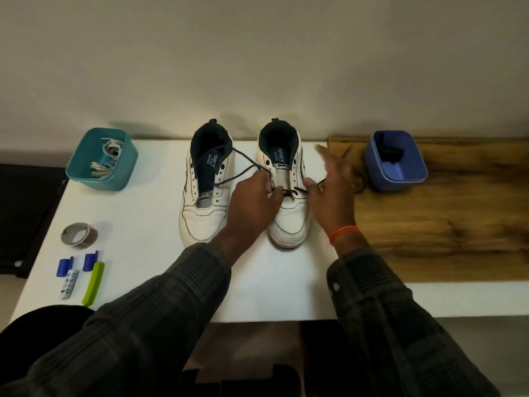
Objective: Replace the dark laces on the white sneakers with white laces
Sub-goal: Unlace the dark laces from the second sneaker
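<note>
On the white worktop (148, 224), left hand (254, 199) pinches the thin dark lace (243, 167) at the right-side white leather sneaker (289, 213); right hand (332, 184) spread wide, blurred, holding nothing

Blurred: right hand (333, 179) beside the blue tub (396, 161). Hidden inside that tub: most of a dark lump (390, 152).

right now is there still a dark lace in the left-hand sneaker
No, the left-hand sneaker shows only bare eyelets; the dark lace runs through the right-hand sneaker.
</note>
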